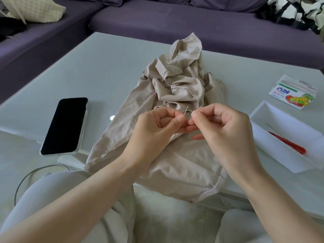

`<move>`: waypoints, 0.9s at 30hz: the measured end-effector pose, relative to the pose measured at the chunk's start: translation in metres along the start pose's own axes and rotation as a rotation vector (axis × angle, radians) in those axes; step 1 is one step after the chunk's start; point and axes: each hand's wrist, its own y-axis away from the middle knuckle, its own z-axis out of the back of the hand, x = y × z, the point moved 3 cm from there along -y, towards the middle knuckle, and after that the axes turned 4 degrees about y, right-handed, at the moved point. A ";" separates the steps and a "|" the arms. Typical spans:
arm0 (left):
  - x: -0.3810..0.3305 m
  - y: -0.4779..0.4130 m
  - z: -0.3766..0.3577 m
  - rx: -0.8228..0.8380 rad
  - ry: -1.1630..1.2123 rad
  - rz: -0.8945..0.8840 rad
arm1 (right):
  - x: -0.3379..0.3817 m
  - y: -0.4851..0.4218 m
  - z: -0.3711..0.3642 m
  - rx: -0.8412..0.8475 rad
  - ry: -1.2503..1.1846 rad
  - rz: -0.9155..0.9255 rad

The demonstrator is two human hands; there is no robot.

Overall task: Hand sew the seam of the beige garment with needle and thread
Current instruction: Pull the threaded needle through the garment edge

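Note:
The beige garment (177, 88) lies crumpled on the pale table (98, 71), its hem hanging over the near edge toward my lap. My left hand (157, 127) pinches a thin silver needle (186, 109) between thumb and forefinger, the needle's upper end pointing up and away. My right hand (222, 127) is just to the right of it, thumb and forefinger pinched together close to the needle's upper end; a thread there is too fine to make out. Both hands hover above the garment's middle.
A black phone (65, 126) lies left of the garment, a grey cable (31, 174) beneath it. On the right stand a white tray (273, 137) holding a red tool (289, 145) and a small printed box (293, 93). A purple sofa (175, 16) is behind the table.

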 end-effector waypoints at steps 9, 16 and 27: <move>-0.002 0.000 -0.001 -0.012 -0.006 0.005 | -0.002 0.000 0.001 -0.033 0.105 0.023; -0.002 0.001 -0.002 -0.027 -0.011 0.001 | -0.005 -0.001 0.002 -0.048 0.142 0.047; -0.002 0.000 -0.002 -0.042 -0.043 -0.013 | -0.008 0.000 0.002 -0.056 0.130 0.053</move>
